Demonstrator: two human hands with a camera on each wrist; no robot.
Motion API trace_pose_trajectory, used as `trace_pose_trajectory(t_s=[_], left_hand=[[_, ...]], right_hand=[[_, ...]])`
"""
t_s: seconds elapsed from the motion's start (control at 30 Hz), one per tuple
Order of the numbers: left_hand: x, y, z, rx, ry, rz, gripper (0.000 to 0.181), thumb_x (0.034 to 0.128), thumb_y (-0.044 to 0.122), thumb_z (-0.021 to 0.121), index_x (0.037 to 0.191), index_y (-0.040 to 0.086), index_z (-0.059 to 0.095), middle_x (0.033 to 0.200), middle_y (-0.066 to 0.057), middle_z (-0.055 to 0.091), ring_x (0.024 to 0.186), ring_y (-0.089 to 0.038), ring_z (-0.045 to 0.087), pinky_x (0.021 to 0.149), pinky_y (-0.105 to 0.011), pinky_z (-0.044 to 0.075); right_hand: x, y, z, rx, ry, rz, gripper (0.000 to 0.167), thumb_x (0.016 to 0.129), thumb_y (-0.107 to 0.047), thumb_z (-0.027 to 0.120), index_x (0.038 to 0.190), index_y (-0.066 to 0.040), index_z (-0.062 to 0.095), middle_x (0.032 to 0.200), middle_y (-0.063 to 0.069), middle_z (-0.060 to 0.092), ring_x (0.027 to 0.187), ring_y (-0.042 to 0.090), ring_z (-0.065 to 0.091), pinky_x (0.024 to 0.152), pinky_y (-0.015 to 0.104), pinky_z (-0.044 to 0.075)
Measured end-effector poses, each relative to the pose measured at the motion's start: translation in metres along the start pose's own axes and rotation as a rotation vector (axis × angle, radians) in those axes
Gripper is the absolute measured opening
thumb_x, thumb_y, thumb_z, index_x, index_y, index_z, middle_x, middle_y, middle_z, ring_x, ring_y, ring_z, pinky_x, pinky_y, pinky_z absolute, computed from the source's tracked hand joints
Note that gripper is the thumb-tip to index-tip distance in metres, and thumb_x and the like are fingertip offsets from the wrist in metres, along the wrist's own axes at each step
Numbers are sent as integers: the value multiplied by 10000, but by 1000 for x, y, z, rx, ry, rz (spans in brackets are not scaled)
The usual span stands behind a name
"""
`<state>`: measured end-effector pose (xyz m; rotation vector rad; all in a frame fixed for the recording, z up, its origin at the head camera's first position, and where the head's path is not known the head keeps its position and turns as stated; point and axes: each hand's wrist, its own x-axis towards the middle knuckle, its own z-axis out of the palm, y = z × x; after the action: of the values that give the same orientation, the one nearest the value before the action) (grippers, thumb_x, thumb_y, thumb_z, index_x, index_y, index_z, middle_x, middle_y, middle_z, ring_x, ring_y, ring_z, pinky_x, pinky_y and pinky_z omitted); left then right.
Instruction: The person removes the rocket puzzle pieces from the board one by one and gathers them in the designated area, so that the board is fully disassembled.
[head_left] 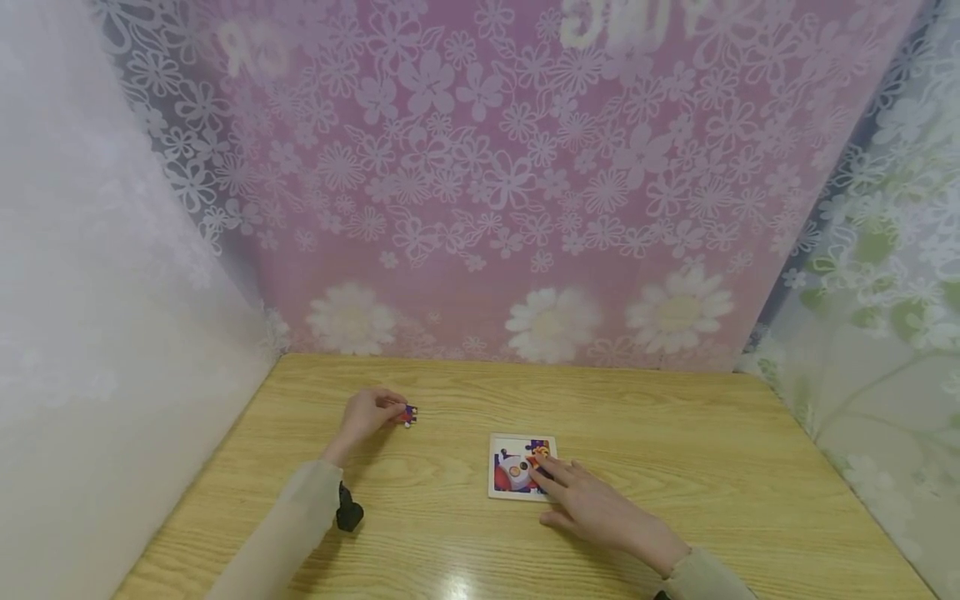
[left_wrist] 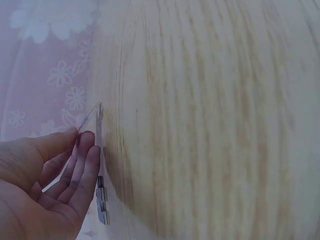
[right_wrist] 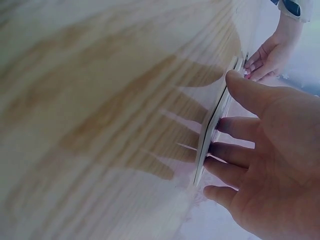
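Observation:
My left hand [head_left: 372, 412] is at the left of the table, its thumb and finger pinching a small dark puzzle piece [head_left: 409, 415] with red and purple print. Seen edge-on in the left wrist view, a thin piece [left_wrist: 90, 118] stands tilted at the thumb tip, while more thin pieces [left_wrist: 103, 206] lie beyond the fingers. The square jigsaw puzzle [head_left: 516, 471] has a pale wooden frame and a picture of a white figure on red and purple. Across its right side lies my right hand [head_left: 600, 507], fingers spread and fairly straight, fingertips on the puzzle and hiding part of it.
The wood-grain table [head_left: 435, 533] carries the puzzle and pieces. A pink flowered cloth [head_left: 480, 208] hangs behind its back edge, with pale cloth at the left [head_left: 112, 292] and right. A black device [head_left: 348, 510] sits at my left wrist.

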<state>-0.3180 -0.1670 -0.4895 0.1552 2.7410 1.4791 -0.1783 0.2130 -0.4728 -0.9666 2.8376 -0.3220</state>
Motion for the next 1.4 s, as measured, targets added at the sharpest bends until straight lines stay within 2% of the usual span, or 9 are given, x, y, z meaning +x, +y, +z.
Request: trace_pose_trajectory(t_s=[0.27, 0.37, 0.77, 0.9, 1.03, 1.17, 1.4], left_hand=[[-1, 7, 3, 26, -1, -26, 206, 909, 113, 772, 1072, -11, 749, 957, -128, 753, 863, -252, 734, 690, -324, 598], [-2, 9, 3, 63, -3, -12, 214, 886, 88, 789, 1069, -15, 745, 964, -122, 750, 892, -260, 727, 689, -323, 590], [1, 10, 7, 213, 7, 2, 171, 884, 130, 799, 1017, 30, 761, 890, -46, 735, 813, -197, 680, 774, -404, 561], [2, 10, 6, 258, 19, 30, 148, 927, 141, 753, 1024, 30, 759, 902, -71, 744, 795, -207, 685, 696, -371, 562], [2, 10, 6, 245, 65, 74, 171, 986, 148, 676, 1066, 16, 750, 953, -101, 745, 799, -233, 699, 621, -347, 556], [3, 12, 5, 190, 97, 117, 226, 1021, 199, 636, 1116, 24, 743, 986, -100, 741, 837, -244, 716, 664, -357, 571], [0, 26, 12, 47, 84, 168, 260, 1030, 197, 620, 1143, -13, 724, 1020, -178, 730, 852, -327, 739, 651, -367, 600]], right_hand=[[1, 2, 3, -11, 13, -11, 623, 1026, -395, 589, 1508, -21, 464, 1580, 232, 374, 1395, 447, 432, 1132, 589, 348], [1, 1, 3, -12, 14, -9, 620, 1026, -395, 589, 1508, -24, 466, 1579, 229, 377, 1392, 452, 434, 1131, 589, 349], [0, 0, 2, -9, 10, -9, 620, 1024, -381, 596, 1512, -22, 459, 1581, 229, 372, 1393, 452, 433, 1141, 588, 333], [0, 0, 2, 11, 1, 2, 627, 1025, -393, 591, 1516, -28, 455, 1588, 225, 362, 1389, 480, 421, 1141, 598, 326], [1, 2, 2, 24, -3, 6, 635, 1027, -414, 579, 1522, -38, 450, 1595, 217, 355, 1389, 495, 412, 1143, 601, 321], [0, 4, 3, 47, -16, 17, 652, 1025, -443, 570, 1534, -58, 437, 1605, 204, 344, 1406, 490, 393, 1151, 607, 303], [-2, 3, 0, 91, -30, 35, 666, 1022, -468, 562, 1538, -67, 436, 1611, 199, 335, 1421, 487, 372, 1161, 620, 273]])
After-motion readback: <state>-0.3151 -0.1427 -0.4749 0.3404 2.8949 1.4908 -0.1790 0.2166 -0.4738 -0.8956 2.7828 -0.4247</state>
